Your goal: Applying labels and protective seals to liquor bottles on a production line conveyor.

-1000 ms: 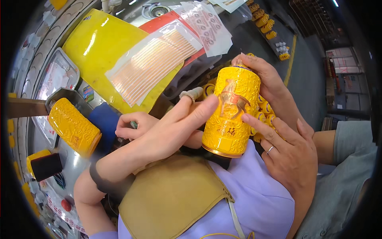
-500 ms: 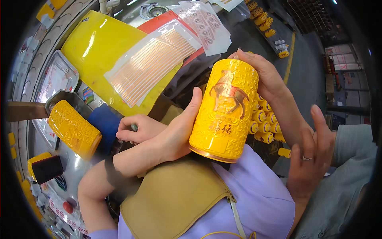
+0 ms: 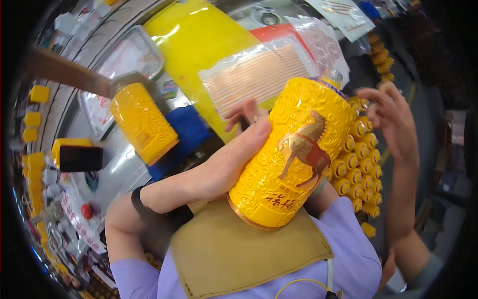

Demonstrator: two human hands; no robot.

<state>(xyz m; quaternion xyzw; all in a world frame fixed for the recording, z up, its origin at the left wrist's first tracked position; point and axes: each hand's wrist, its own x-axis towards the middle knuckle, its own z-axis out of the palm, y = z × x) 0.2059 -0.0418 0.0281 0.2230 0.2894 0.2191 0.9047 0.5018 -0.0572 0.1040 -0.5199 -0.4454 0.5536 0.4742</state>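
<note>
My left hand (image 3: 234, 162) grips a yellow embossed bottle (image 3: 298, 154) with a brown horse picture, its thumb along the side and its other fingers hidden behind. The bottle leans to the upper right, and a clear stopper (image 3: 334, 77) shows at its top. Beyond my left wrist is my right hand (image 3: 245, 113), its forearm passing behind the bottle. Its fingers look curled and somewhat blurred; whatever small dark thing may be in them is unclear. At the right a co-worker's hand (image 3: 391, 117) is raised near the bottle's top, apart from it, fingers loosely bent.
A similar yellow bottle (image 3: 142, 122) rests at a slant in a grey holder by a blue cloth (image 3: 189, 127). A sheet of copper-coloured strips (image 3: 254, 74) lies over a yellow sheet (image 3: 194, 45). A dark phone (image 3: 80, 158) stands at left. Several yellow bottles (image 3: 358, 169) are stacked at right.
The co-worker's hand has come off the bottle's top and moved right. The bottle has tilted further, baring its stopper. My right hand has moved up closer to it. The view has shifted.
</note>
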